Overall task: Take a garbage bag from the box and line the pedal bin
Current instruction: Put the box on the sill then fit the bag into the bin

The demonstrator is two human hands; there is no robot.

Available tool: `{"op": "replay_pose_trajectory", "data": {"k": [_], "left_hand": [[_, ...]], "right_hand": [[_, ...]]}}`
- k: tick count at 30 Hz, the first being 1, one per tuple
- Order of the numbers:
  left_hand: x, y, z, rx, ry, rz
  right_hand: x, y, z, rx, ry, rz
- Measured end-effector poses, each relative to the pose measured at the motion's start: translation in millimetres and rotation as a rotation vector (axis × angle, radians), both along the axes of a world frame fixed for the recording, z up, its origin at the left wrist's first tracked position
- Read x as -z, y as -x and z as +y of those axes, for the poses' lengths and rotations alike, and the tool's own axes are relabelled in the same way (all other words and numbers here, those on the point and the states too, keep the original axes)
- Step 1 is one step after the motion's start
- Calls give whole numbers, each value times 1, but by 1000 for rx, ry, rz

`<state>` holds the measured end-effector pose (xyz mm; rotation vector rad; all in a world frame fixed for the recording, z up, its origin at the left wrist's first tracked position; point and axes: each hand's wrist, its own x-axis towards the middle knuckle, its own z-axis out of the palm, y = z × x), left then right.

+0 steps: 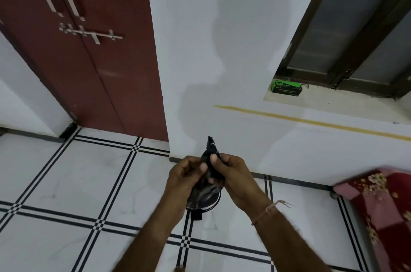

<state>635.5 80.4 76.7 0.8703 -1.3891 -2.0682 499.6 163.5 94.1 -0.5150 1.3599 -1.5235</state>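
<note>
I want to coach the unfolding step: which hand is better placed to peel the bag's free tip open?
Right, probably: the right hand pinches the garbage bag just below its free tip, while the left hand grips lower.

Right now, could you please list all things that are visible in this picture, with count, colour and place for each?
garbage bag: one, black, still folded and bunched, held in both hands at the centre
pedal bin: one, black, on the floor under the hands, mostly hidden
box: one, green and black, on the window ledge at the right
double door: one, dark red, with metal handles and a latch, at the left
window: one, dark frame, upper right
yellow line: one, on the white wall below the ledge
floor: white tiles with black stripes
cloth: one, red and pink, flowered, lower right
left hand: grip on the bag
right hand: grip on the bag, thread on the wrist
</note>
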Motion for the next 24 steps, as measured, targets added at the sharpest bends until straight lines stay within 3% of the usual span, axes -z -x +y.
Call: {"op": "replay_pose_trajectory", "data": {"k": [5, 11, 16, 20, 24], "left_hand": [[-3, -24, 22, -102, -90, -13], [-6, -45, 29, -167, -327, 2], [16, -77, -9, -198, -340, -78], [32, -106, -43, -21, -192, -206], [15, -119, -66, 69, -5, -273]], "right_hand": [[5, -21, 25, -2, 14, -172], [10, -42, 32, 89, 32, -207], [10, -42, 26, 219, 3, -175], [9, -43, -5, 349, -60, -230], [2, -52, -31, 168, -50, 26]]}}
